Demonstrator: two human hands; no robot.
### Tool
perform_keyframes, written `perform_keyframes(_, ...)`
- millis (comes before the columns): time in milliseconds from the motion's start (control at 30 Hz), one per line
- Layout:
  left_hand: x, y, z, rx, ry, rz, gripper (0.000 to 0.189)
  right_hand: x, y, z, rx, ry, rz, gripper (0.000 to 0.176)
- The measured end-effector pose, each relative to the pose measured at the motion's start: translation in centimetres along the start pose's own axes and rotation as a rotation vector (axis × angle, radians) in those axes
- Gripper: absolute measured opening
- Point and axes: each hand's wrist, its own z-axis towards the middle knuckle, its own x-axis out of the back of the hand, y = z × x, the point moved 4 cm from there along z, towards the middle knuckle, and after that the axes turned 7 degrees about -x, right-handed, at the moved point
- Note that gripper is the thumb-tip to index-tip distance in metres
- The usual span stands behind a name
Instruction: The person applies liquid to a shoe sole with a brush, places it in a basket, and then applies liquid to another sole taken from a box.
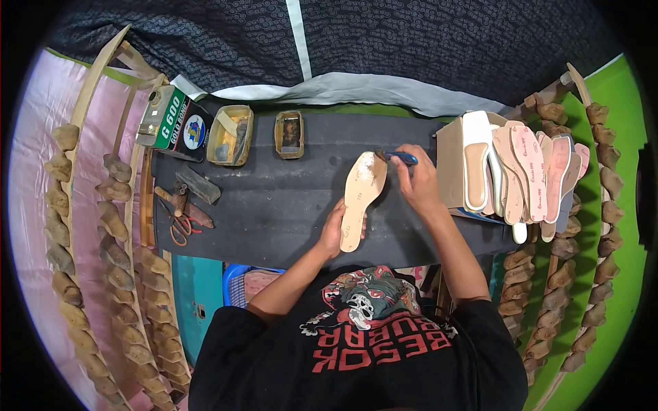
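A tan insole point(358, 205) is held up over the dark worktable, its toe end pointing away from me. My left hand point(333, 229) grips it near the heel, fingers wrapped around the edge. In my right hand point(419, 179) is a brush with a blue handle point(406, 158), and its bristle end touches the toe's right edge. A wet, shiny whitish patch point(368, 168) covers part of the toe area. The far side of my left fingers is partly hidden behind the insole.
At the right, a cardboard box point(450, 164) holds a stack of insoles point(528, 175). Back left stand a G 600 can point(173, 123) and two tubs point(229, 137), point(290, 135). Scissors point(179, 229), a hammer point(179, 200) and a dark block point(199, 185) lie left. Shoe lasts point(110, 212) line racks on both sides.
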Motion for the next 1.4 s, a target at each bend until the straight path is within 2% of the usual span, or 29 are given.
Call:
perform_keyframes(100, -0.2, 0.0, 0.1, -0.012, -0.02, 0.012, 0.056, -0.3, -0.7, -0.2, 0.036, -0.015, 0.01, 0.017)
perform_keyframes(233, -0.7, -0.2, 0.2, -0.019, 0.033, 0.051, 0.057, -1.8, -2.8, -2.3, 0.025, -0.183, 0.125, 0.019)
perform_keyframes(367, -0.7, -0.6, 0.4, 0.002, 0.015, 0.07, 0.059, -1.0, -1.6, -1.7, -0.022, -0.002, 0.079, 0.017)
perform_keyframes(467, -0.9, -0.7, 0.6, -0.001, -0.01, 0.084, 0.061, -0.3, -0.8, -1.3, -0.116, 0.018, 0.059, 0.018)
perform_keyframes(600, -1.0, -1.0, 0.5, -0.002, 0.026, 0.093, 0.059, -0.7, -2.3, -1.9, 0.059, -0.122, 0.066, 0.02)
perform_keyframes(733, -0.7, -1.2, 0.1, 0.006, 0.031, 0.127, 0.058, -0.4, -0.4, -0.8, 0.005, 0.023, -0.005, 0.02)
perform_keyframes(800, -0.5, -1.1, 0.0, -0.002, 0.033, 0.131, 0.058, -0.6, -0.4, -0.7, -0.053, 0.001, 0.039, 0.019)
perform_keyframes(1000, 1.2, -0.7, -1.2, -0.036, 0.114, 0.084, 0.057, -5.0, -2.1, -1.1, 0.01, -0.164, 0.115, 0.019)
perform_keyframes(1133, 3.0, 0.4, -2.6, -0.057, 0.195, 0.014, 0.056, -8.3, -2.4, 0.4, -0.061, -0.217, 0.135, 0.018)
perform_keyframes(1333, 5.8, 2.6, -4.8, -0.116, 0.173, -0.079, 0.057, -12.4, -5.6, 3.8, 0.044, -0.193, 0.17, 0.019)
perform_keyframes(1400, 6.6, 2.9, -5.5, -0.126, 0.17, -0.1, 0.056, -14.2, -5.7, 5.1, -0.014, -0.213, 0.175, 0.019)
